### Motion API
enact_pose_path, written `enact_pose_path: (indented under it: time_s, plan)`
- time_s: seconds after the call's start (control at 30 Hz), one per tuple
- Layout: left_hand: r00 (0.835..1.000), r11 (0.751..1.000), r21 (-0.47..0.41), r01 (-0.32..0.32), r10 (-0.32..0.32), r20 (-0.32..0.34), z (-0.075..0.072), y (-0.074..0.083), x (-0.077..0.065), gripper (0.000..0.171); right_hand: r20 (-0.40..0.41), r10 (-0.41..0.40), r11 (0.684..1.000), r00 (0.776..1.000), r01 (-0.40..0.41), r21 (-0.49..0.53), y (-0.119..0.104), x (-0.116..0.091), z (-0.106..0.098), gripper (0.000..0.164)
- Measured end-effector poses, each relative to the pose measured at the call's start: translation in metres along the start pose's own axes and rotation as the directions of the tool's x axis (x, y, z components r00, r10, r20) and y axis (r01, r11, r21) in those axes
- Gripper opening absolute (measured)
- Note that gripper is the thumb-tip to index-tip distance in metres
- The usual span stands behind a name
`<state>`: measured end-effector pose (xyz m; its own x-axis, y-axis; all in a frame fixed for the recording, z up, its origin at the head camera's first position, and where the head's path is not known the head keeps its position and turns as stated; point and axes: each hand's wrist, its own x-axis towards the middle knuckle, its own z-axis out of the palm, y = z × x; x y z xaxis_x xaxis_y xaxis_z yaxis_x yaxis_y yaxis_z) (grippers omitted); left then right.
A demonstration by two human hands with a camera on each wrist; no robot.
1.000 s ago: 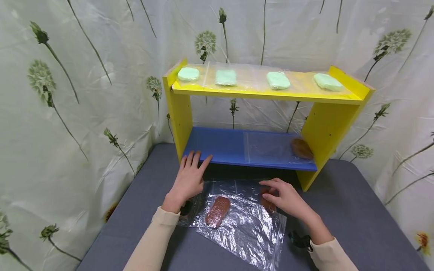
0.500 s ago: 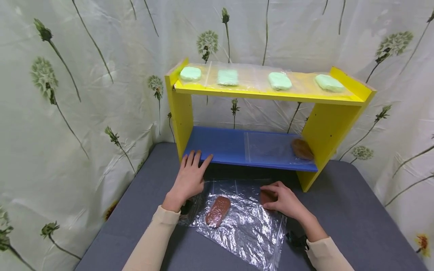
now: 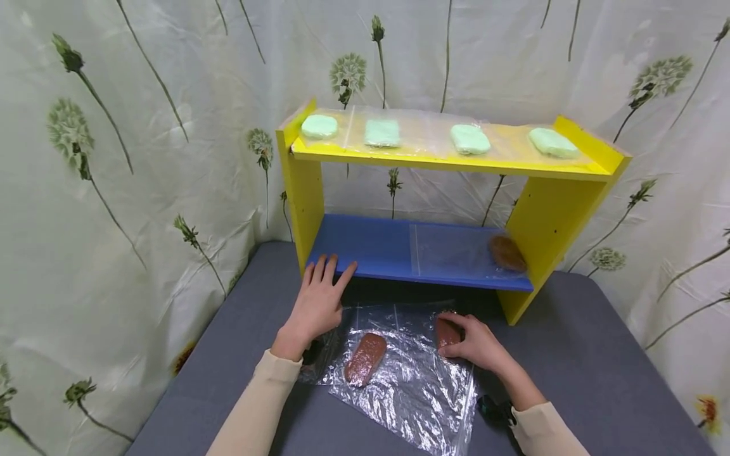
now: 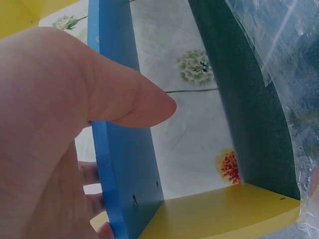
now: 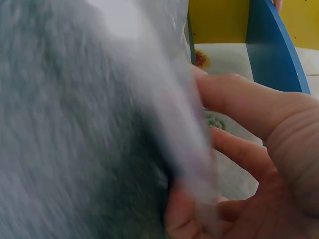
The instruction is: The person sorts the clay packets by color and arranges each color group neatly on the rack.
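Observation:
My right hand [image 3: 476, 342] pinches a bagged reddish-brown slab [image 3: 447, 332] between thumb and fingers, low in front of the shelf unit. In the right wrist view, blurred clear plastic lies between the thumb and fingers. My left hand [image 3: 315, 304] rests at the front edge of the blue shelf [image 3: 365, 244], its straight fingers over the top. The left wrist view has its thumb [image 4: 144, 102] in front of the shelf's underside; contact there is unclear. Between the hands, another reddish-brown slab [image 3: 365, 360] lies in a clear zip bag [image 3: 410, 399].
A yellow shelf unit [image 3: 302, 196] stands at the back of the grey table [image 3: 228, 354]. Several bagged pale-green blocks [image 3: 383, 133] line its top. A bagged brown lump [image 3: 507, 253] lies at the blue shelf's right end. Flower-patterned fabric [image 3: 171, 95] hangs behind.
My right hand has closed its fingers on the right-hand slab, which now looks slightly lifted with its bag. The left hand has stayed at the blue shelf's edge.

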<state>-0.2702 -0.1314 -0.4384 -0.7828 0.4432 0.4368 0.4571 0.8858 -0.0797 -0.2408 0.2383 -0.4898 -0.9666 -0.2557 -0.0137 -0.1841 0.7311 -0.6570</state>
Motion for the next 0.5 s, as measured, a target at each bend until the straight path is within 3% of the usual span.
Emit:
enact_pose_path:
  time_s: [0.2,0.5]
  plan:
    - [0.999,1.0,-0.005,0.023,-0.023,0.034,0.0,0.002,-0.002,0.076,0.036,-0.007,0.994,0.999,0.003,0.107,-0.005,0.0,0.004,0.068]
    - [0.999,1.0,0.0,0.009,-0.009,0.032,0.0,0.0,0.001,0.076,0.048,-0.221,0.968,0.974,0.213,0.129,-0.013,-0.002,-0.003,0.053]
